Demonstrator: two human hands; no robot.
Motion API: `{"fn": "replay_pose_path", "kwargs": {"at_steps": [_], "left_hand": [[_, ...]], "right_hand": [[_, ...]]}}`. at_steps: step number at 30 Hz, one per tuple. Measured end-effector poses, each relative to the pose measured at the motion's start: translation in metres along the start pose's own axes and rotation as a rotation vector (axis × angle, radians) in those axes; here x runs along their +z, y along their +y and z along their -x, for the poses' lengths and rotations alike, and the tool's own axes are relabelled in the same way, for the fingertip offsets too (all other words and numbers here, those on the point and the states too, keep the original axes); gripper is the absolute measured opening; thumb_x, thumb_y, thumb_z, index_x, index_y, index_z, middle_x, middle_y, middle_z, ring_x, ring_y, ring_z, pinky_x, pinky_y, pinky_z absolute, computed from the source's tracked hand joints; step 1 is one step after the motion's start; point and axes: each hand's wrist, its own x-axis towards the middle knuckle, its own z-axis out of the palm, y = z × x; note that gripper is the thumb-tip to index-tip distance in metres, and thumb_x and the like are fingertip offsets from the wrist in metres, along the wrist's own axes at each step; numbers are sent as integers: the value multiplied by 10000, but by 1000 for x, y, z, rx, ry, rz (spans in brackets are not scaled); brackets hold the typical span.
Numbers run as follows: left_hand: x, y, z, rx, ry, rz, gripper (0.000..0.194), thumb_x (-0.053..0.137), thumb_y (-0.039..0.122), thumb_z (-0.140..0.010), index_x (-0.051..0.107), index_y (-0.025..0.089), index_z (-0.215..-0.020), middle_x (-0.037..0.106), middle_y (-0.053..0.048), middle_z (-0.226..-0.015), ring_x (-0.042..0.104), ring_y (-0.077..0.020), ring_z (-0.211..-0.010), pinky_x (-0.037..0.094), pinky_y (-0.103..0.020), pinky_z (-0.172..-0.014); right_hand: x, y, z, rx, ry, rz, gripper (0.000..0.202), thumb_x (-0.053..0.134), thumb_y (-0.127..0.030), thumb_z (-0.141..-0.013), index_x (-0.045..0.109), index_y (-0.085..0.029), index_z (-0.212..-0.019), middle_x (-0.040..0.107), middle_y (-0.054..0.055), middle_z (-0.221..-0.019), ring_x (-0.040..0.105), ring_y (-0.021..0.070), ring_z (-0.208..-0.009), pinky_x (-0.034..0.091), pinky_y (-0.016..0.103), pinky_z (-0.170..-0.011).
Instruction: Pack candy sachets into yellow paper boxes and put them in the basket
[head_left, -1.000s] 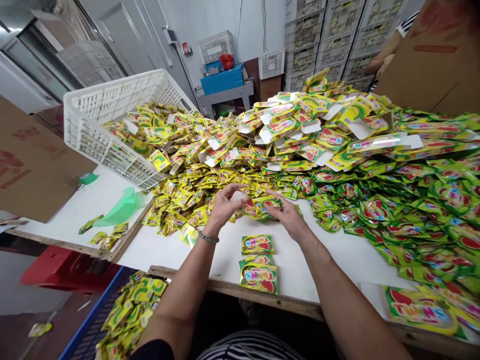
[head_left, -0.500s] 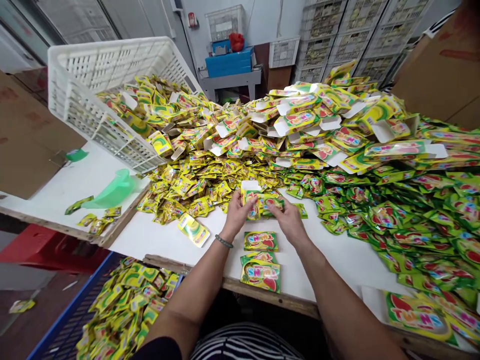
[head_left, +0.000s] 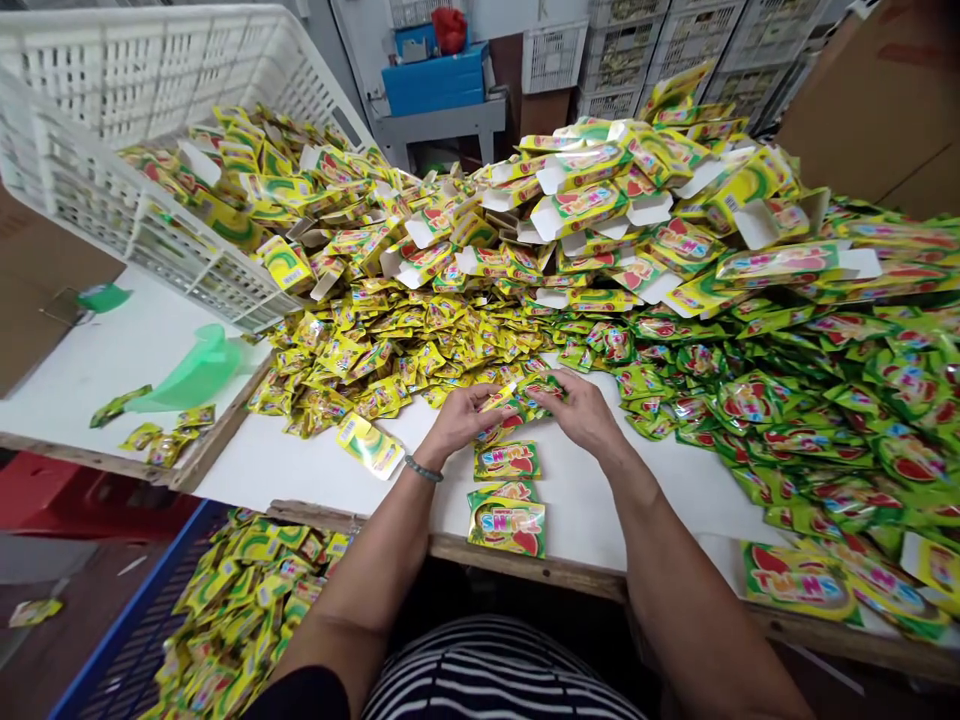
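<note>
My left hand (head_left: 459,418), a beaded bracelet at its wrist, is closed around a small yellow-and-green carton (head_left: 501,402) held tilted above the white tabletop. My right hand (head_left: 583,408) pinches a green foil packet (head_left: 541,386) close to the carton's upper right end. Whether the packet's tip is inside the carton, I cannot tell. Just below my hands lie a printed carton (head_left: 507,460) and, nearer the table edge, another carton (head_left: 508,528) overlapping one behind it. Left of my left hand lies a flat yellow carton (head_left: 370,445).
Behind my hands are heaps of yellow packets (head_left: 375,350), green packets (head_left: 780,400) and open-flapped cartons (head_left: 600,200). A tipped white basket (head_left: 150,225) spills cartons. A green scoop (head_left: 196,370) lies at left. Below stands a blue crate (head_left: 124,625) with many packets.
The carton in my left hand has turned from upright to tilted, and my right hand has brought the green packet up to its end. The head view has shifted slightly downward and right.
</note>
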Motion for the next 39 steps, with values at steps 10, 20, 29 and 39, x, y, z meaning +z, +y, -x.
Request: {"fn": "replay_pose_path", "kwargs": {"at_steps": [10,20,29,39], "left_hand": [[3,-3,-3,-66,-32,242,416,846,363,-577,742,147,-917,740,-34,-854,641,-147,-706,487,-252,-676],[5,-2,-2,-155,38,381,444,883,324,-518,740,140,-895,747,-27,-796,650,-133,-626,525,-268,-670],[12,-5,-2,-124,43,434,469,872,333,-548,748,161,-966,756,-31,-853,666,-139,-680,517,-270,-703],[24,-8,0,-172,140,525,479,889,310,-501,743,135,-922,750,-35,-784,656,-139,-642,508,-264,-670]], "right_hand": [[23,-6,3,90,236,-86,494,628,-677,-692,656,-194,-789,659,26,-765,552,175,-683,443,312,-679],[19,-7,8,-45,256,-58,368,628,-547,-777,720,-213,-901,712,77,-886,603,231,-862,478,369,-766],[23,-12,10,-125,368,19,319,607,-525,-818,735,-236,-778,735,61,-853,605,234,-862,474,391,-827],[24,-11,15,-17,284,61,305,623,-521,-785,751,-245,-788,717,56,-834,610,223,-807,441,402,-842]]}}
